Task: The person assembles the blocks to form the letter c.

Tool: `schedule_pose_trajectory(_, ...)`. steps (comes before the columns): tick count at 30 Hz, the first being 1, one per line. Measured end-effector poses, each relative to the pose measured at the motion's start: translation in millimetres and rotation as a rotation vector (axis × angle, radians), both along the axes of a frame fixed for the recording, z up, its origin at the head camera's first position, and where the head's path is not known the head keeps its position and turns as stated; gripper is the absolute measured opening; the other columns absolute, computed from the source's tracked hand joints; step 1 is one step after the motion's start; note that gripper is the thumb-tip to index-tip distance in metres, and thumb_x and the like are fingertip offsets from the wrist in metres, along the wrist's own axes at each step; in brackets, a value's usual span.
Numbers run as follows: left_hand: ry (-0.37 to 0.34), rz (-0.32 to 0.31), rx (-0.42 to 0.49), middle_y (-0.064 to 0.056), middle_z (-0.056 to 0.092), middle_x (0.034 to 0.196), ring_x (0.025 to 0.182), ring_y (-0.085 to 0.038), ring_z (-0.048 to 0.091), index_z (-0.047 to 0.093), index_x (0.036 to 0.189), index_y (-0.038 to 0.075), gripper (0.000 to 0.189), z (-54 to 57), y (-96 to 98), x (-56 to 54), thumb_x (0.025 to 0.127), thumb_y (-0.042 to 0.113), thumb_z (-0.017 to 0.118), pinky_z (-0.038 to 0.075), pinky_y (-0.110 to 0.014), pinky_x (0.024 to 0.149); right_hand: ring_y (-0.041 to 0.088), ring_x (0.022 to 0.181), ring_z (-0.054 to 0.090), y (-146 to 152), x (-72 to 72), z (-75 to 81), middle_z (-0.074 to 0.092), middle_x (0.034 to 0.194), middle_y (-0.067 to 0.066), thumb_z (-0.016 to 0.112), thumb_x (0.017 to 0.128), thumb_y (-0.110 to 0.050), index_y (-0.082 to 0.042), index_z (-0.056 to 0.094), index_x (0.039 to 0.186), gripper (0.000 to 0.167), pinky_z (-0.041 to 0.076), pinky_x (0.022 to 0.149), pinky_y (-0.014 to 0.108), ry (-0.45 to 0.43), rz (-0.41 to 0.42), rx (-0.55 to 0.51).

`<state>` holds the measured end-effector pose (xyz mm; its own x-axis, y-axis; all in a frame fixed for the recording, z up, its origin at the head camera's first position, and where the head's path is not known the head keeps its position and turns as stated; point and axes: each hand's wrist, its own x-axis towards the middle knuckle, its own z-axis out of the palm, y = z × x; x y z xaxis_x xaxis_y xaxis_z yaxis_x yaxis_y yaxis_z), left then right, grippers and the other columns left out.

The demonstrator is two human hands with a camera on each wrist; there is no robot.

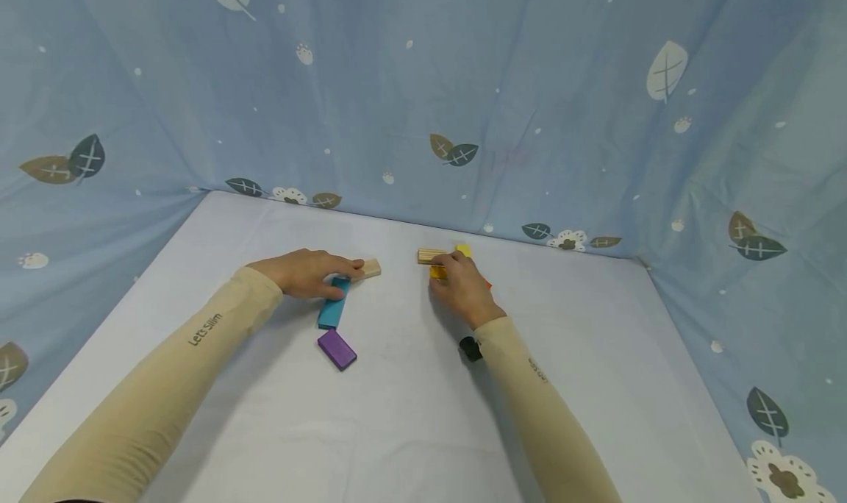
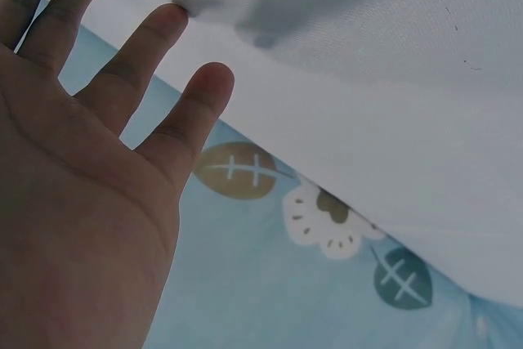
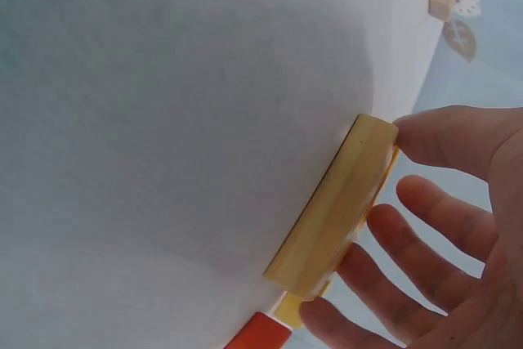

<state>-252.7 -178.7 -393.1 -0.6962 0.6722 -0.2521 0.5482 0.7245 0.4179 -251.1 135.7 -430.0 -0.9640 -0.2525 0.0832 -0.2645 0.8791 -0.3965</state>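
Observation:
My left hand [image 1: 311, 273] reaches over the far left part of the table, its fingers mostly straight and spread. Its fingertips touch a plain wood block [image 1: 370, 268], and the thumb rests on a blue block [image 1: 333, 308] that meets it at an angle. My right hand [image 1: 465, 290] holds a light wooden block [image 3: 335, 210] by thumb and fingers, the thumb at one end. Close by lie yellow blocks [image 1: 463, 250] and a red block [image 3: 257, 334], partly hidden by the hand. A purple block [image 1: 337, 349] lies just nearer than the blue one.
A black block [image 1: 470, 348] lies beside the right sleeve, partly covered by it. The table [image 1: 397, 415] has a white cover. A blue leaf-patterned curtain [image 1: 397, 106] borders the table's far edge and both sides.

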Motion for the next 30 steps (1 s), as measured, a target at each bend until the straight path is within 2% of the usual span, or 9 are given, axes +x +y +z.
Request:
schedule_pose_trajectory(13,0.012,0.007,-0.028,-0.001,0.034,0.162,0.145,-0.037,0.036,0.052,0.15,0.014,0.054,-0.6,-0.1,0.6,0.099,0.024,0.067,0.029,-0.059,0.116,0.026,0.106,0.06,-4.0,-4.5,0.4,0.06,0.122,0.014,0.071,0.092,-0.013,-0.006,0.067,0.125,0.034,0.054,0.093,0.036,-0.01,0.015,0.036)
schedule_pose_trajectory(30,0.004,0.012,-0.025,-0.001,0.034,0.162,0.145,-0.038,0.036,0.053,0.149,0.014,0.053,-0.1,-0.5,-0.2,0.099,0.025,0.067,0.032,-0.06,0.115,0.024,0.106,0.06,-6.5,-6.2,-1.1,0.061,0.121,0.011,0.071,0.092,-0.014,-0.008,0.069,0.123,0.032,0.054,0.094,0.034,-0.01,0.0,0.034)
